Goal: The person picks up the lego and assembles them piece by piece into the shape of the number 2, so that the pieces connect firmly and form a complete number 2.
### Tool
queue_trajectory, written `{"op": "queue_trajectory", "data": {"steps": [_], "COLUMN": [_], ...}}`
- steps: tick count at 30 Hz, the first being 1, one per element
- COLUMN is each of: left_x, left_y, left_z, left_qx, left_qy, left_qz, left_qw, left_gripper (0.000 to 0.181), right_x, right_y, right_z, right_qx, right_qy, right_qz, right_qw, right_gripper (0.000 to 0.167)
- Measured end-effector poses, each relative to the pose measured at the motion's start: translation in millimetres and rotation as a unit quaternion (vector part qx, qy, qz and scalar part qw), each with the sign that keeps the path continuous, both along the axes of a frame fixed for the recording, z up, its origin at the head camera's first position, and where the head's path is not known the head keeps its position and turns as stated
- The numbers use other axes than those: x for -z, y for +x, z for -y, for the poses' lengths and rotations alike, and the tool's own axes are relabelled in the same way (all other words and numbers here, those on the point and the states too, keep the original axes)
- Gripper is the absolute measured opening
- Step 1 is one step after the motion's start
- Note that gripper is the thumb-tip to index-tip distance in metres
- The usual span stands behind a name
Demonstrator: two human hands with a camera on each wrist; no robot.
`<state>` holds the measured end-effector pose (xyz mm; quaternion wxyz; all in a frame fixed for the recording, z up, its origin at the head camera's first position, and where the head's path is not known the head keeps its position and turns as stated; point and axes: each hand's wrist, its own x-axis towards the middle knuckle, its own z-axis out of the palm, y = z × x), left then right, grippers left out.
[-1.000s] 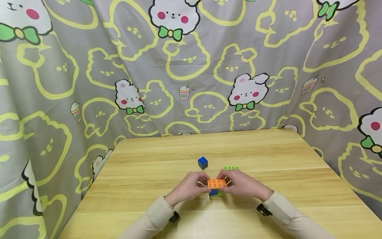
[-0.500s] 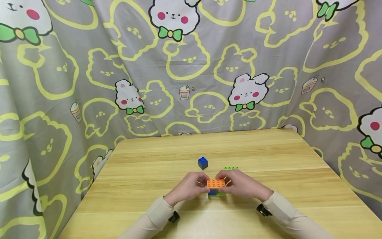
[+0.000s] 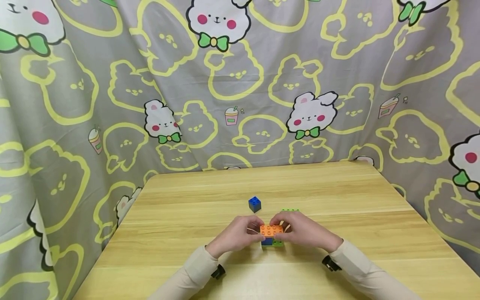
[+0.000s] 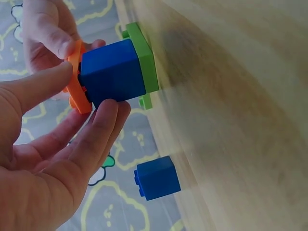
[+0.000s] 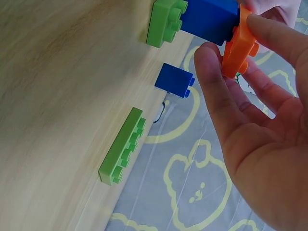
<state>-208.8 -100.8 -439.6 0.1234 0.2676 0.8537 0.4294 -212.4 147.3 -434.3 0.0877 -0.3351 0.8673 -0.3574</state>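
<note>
An orange toy brick with studs on top lies across a blue brick, which stands on a green brick. A narrow dark gap shows between the orange and blue bricks in the left wrist view. My left hand pinches the orange brick's left end with the thumb, its fingertips against the blue brick. Holding the other end of the orange brick between thumb and fingers is my right hand. The orange brick overhangs the blue one on the right, above the green brick's bare studs.
Behind the hands, a second blue brick stands alone on the wooden table. A long green brick lies beyond the right hand, mostly hidden by it in the head view. A patterned curtain surrounds the table's far sides.
The orange brick has shifted very slightly left with the stack since one second ago, and my right hand moved a little with it. Both hands keep their hold on it.
</note>
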Motion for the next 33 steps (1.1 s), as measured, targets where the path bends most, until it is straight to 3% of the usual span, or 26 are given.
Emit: {"op": "queue_trajectory", "data": {"steps": [13, 33], "left_x": [1.3, -2.5], "left_y": [0.5, 2.9], "left_z": [-2.1, -2.3], "left_qx": [-0.005, -0.018], "left_qy": [0.01, 0.007], "left_qz": [-0.017, -0.003], "left_qw": [0.9998, 0.9998], "left_gripper": [0.017, 0.018], "right_x": [-1.1, -1.5], "right_y": [1.7, -0.5], "right_z": [0.1, -1.0], "right_qx": [-0.004, -0.006], "right_qy": [-0.006, -0.013], "right_qz": [-0.009, -0.005], "right_qw": [0.9999, 0.9999], "right_gripper": [0.02, 0.025]}}
